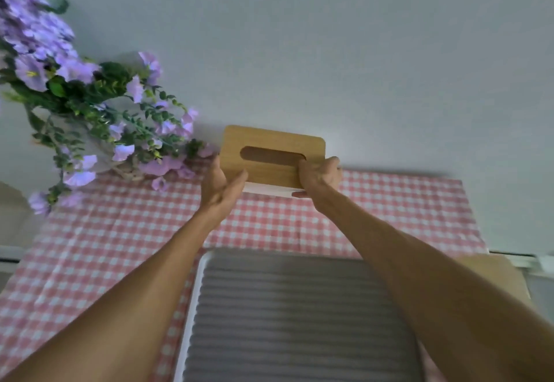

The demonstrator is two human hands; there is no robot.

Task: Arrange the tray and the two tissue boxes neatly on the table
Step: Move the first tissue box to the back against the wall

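A tissue box [271,147] with a wooden lid, an oval slot and a white body stands at the far edge of the table against the wall. My left hand [220,185] is at its left end with fingers spread, touching the box's side. My right hand [319,176] grips its right front corner. A white tray [196,291] with a grey ribbed mat lies near me, between my forearms. Only one tissue box is in view.
A pink and white checked cloth [105,249] covers the table. A bunch of purple flowers with green leaves [90,96] stands at the far left, close to the tissue box. A tan surface [494,273] shows at the right edge.
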